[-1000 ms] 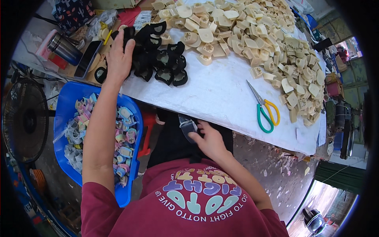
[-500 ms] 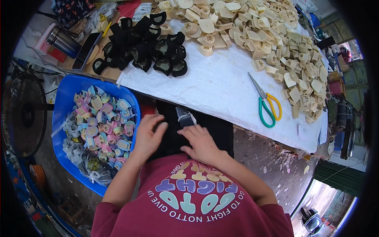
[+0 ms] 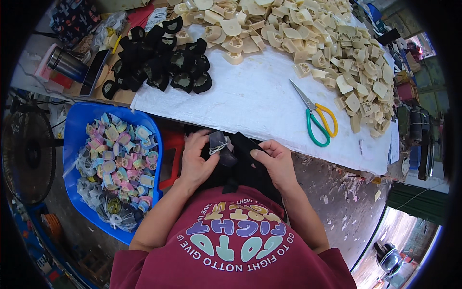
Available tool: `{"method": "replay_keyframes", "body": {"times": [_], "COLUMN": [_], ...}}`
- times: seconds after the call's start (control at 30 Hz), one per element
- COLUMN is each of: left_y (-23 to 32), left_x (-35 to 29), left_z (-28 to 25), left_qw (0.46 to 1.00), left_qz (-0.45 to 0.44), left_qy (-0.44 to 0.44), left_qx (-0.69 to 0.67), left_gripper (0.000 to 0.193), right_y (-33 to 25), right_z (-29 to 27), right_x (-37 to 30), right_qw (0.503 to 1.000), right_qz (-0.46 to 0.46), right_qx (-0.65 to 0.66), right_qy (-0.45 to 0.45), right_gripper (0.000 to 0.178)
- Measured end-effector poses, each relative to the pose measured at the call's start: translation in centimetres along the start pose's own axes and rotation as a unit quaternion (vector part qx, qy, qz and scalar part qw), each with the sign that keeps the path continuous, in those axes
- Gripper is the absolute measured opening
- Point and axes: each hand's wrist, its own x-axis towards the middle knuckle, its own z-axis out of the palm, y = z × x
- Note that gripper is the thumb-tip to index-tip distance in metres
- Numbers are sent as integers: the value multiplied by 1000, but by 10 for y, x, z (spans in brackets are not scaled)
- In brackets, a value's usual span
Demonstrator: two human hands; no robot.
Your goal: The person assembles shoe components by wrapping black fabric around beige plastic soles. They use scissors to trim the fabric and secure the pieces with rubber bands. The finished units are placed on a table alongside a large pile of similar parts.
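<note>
Over my lap, my left hand (image 3: 196, 158) is closed on a small dark grey bundle (image 3: 217, 139) with a pale string or band around it. My right hand (image 3: 278, 161) pinches a piece of black cloth (image 3: 244, 146) between thumb and fingers, close beside the bundle. More black fabric lies below on my lap, and its edges blend together there. Just past my hands is the white-covered table (image 3: 192, 106). On it rest scissors (image 3: 315, 113) with one green and one yellow handle, blades pointing away to the left.
A blue tub (image 3: 72, 188) of pastel pieces and clear bags stands at left, beside a red stool (image 3: 171, 159). Black cloth-covered pieces (image 3: 163, 62) and a heap of cream moulded pieces (image 3: 317, 38) cover the table's far side. A fan (image 3: 29, 149), metal tumbler (image 3: 67, 65) and phone (image 3: 94, 72) are further left.
My left hand has taken hold of the dark bundle. My right hand has moved right and now pinches black cloth. The view has shifted slightly.
</note>
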Motion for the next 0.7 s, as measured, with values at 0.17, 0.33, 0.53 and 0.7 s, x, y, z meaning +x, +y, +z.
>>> {"method": "replay_keyframes", "body": {"times": [0.17,0.33,0.53,0.7], "left_y": [13,25,43,49], "left_x": [6,12,8,17], "left_z": [3,-4,-17,-15], "left_qw": [857,752,681,720], "left_qz": [-281,-365,-386,-387], "left_qy": [46,-18,-91,-52], "left_qx": [-430,-548,-615,-574], "left_gripper": [23,19,26,23], "right_y": [-11,-1,-6,-9], "right_z": [27,55,66,59], "right_x": [0,2,0,-3], "right_qw": [991,995,990,994], "right_qz": [-119,-80,37,-67], "right_qx": [-21,12,124,58], "right_qy": [56,-50,-63,-57], "right_gripper": [11,12,9,12]}}
